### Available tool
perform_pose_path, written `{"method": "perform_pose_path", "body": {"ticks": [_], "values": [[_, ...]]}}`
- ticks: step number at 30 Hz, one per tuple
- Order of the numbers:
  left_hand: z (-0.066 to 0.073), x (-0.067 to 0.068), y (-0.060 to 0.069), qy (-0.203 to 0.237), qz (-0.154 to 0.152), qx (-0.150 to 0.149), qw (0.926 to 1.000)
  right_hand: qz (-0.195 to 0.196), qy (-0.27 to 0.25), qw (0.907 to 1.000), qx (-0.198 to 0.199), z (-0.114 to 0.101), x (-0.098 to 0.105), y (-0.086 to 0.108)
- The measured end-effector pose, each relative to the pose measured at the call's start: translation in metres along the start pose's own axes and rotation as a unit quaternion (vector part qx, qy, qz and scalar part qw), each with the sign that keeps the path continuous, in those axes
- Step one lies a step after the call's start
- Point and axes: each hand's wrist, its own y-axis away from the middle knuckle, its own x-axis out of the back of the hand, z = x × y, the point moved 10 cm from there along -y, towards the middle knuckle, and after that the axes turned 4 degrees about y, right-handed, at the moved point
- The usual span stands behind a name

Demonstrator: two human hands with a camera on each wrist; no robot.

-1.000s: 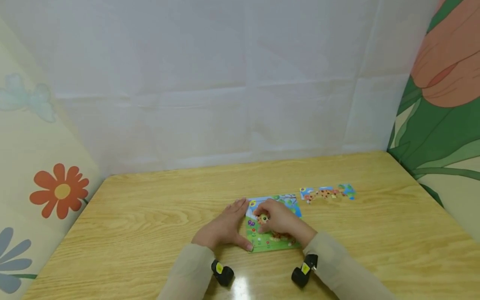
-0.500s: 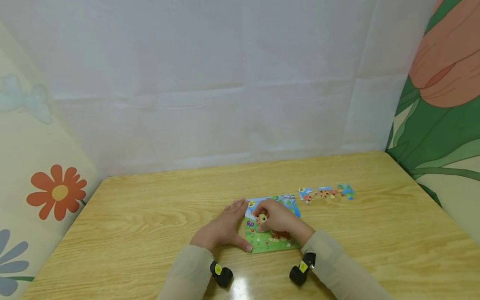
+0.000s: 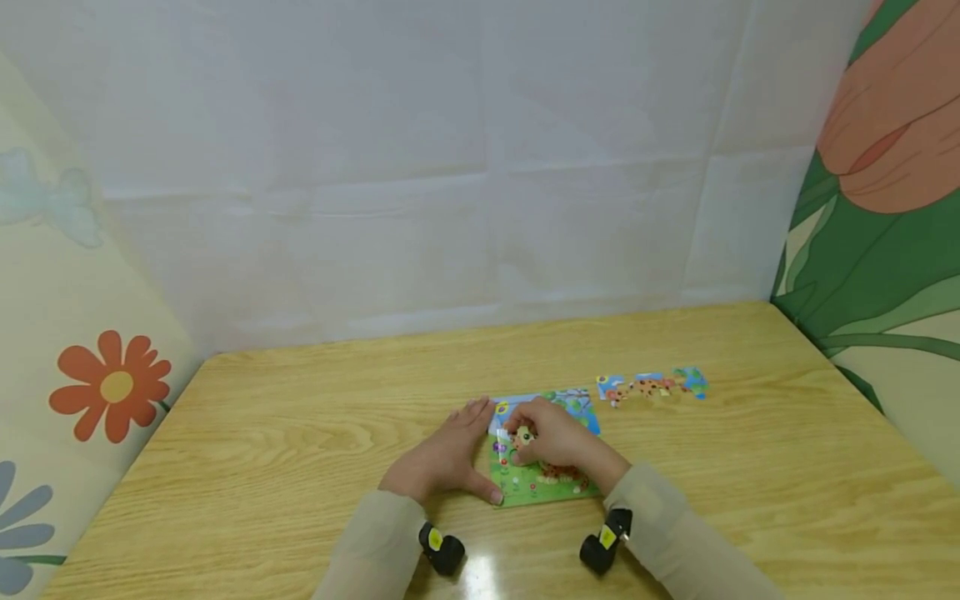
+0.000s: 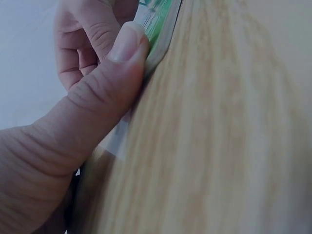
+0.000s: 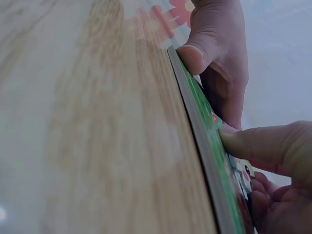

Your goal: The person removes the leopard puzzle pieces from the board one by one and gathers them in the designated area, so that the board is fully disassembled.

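Observation:
A jigsaw puzzle board (image 3: 519, 496) with a green meadow, blue sky and a spotted cartoon animal lies flat on the table. My left hand (image 3: 446, 454) rests along its left edge, fingers stretched out. The left thumb (image 4: 127, 46) presses at the near left corner. Over the middle of the board, my right hand (image 3: 555, 435) has its thumb and fingers curled round a puzzle piece (image 5: 246, 170) showing the animal's eye. A pale gap or edge shows beside that piece in the head view. My right hand hides part of the picture.
Several joined or closely laid puzzle pieces (image 3: 651, 387) lie in a strip beyond the board's far right corner. A wood-grain table (image 3: 300, 417) carries everything. A white cloth (image 3: 375, 167) hangs at the back, with flower-painted walls at both sides.
A pale patch now shows by the right fingertips, where the picture looked continuous before; the piece there has shifted slightly. The left hand stays at the board's edge.

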Motion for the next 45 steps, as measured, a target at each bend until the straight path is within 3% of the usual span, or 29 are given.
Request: {"method": "perform_pose_path", "body": {"ticks": [19, 28, 45], "values": [[-0.001, -0.001, 0.000, 0.000, -0.002, -0.003, 1.0000, 0.016, 0.041, 0.9988, 0.023, -0.002, 0.002, 0.000], [-0.001, 0.000, 0.000, 0.000, -0.001, -0.001, 1.0000, 0.016, -0.007, 0.9994, 0.030, -0.005, 0.003, -0.001], [-0.001, -0.001, 0.000, -0.002, -0.006, -0.002, 1.0000, 0.018, -0.106, 0.9942, -0.011, 0.007, 0.002, 0.001]]}}
